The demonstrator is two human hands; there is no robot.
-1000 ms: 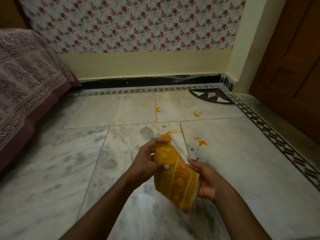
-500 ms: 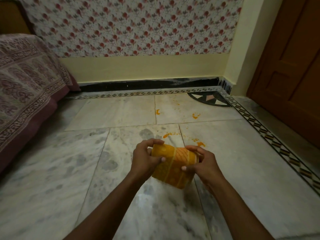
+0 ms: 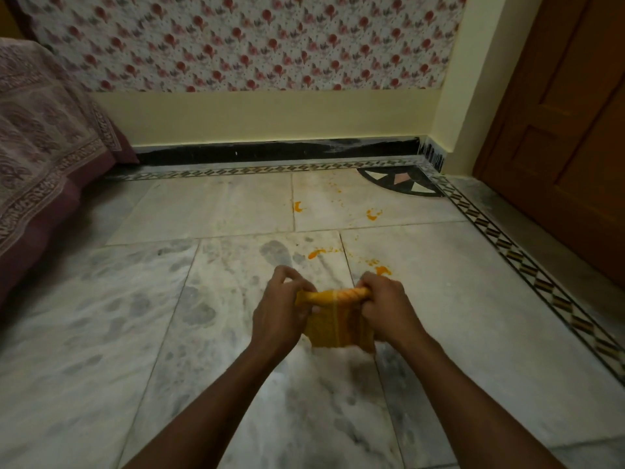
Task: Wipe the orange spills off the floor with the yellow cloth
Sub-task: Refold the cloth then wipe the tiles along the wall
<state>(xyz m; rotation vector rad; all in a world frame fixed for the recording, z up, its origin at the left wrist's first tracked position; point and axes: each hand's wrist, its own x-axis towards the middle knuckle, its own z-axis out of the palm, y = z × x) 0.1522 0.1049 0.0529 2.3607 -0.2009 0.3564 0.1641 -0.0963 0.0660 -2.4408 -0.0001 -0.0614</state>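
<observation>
The yellow cloth with pale stripes hangs folded between my two hands above the marble floor. My left hand grips its left top corner and my right hand grips the right top corner, so the top edge is stretched into a roll. Orange spills lie on the floor just beyond my hands: one smear ahead, one blob by my right knuckles. Two smaller spots, the left one and the right one, lie farther toward the wall.
A bed with a patterned maroon cover stands at the left. A black skirting runs along the far wall. A brown wooden door is at the right, behind a patterned floor border.
The cloth was held slanted and longer a second ago; both hands have turned it level, bunched its top edge and lowered it toward the floor. The view has tilted down slightly.
</observation>
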